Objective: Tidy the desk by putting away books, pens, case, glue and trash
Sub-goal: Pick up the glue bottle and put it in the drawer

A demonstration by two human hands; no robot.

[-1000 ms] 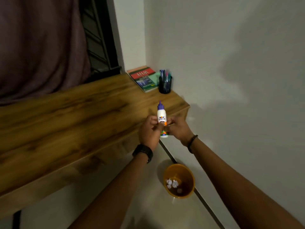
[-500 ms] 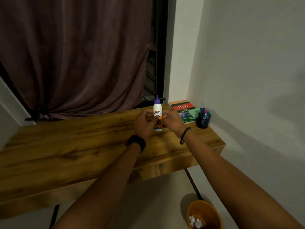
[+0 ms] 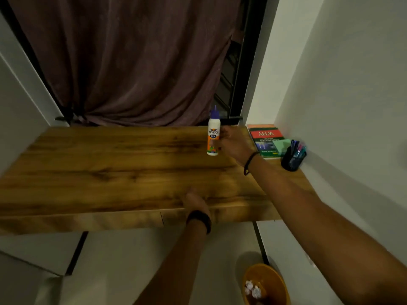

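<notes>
A white glue bottle point(image 3: 213, 133) with a purple cap and orange label stands upright toward the back right of the wooden desk point(image 3: 110, 168). My right hand point(image 3: 236, 146) grips its right side. My left hand point(image 3: 196, 202) rests at the desk's front edge, holding nothing. A red and green book point(image 3: 266, 137) lies in the back right corner, with a black holder full of pens point(image 3: 293, 160) just to its right against the wall. I cannot tell whether the bottle's base touches the desk.
An orange bin point(image 3: 271, 280) with crumpled paper balls point(image 3: 253, 289) sits on the floor below the desk's right end. A brown curtain point(image 3: 132, 62) hangs behind the desk. White walls close in on the right and left.
My left hand let go of the glue bottle and dropped to the desk's front edge. My right hand carried the bottle farther back over the desk. My view rose toward the curtain.
</notes>
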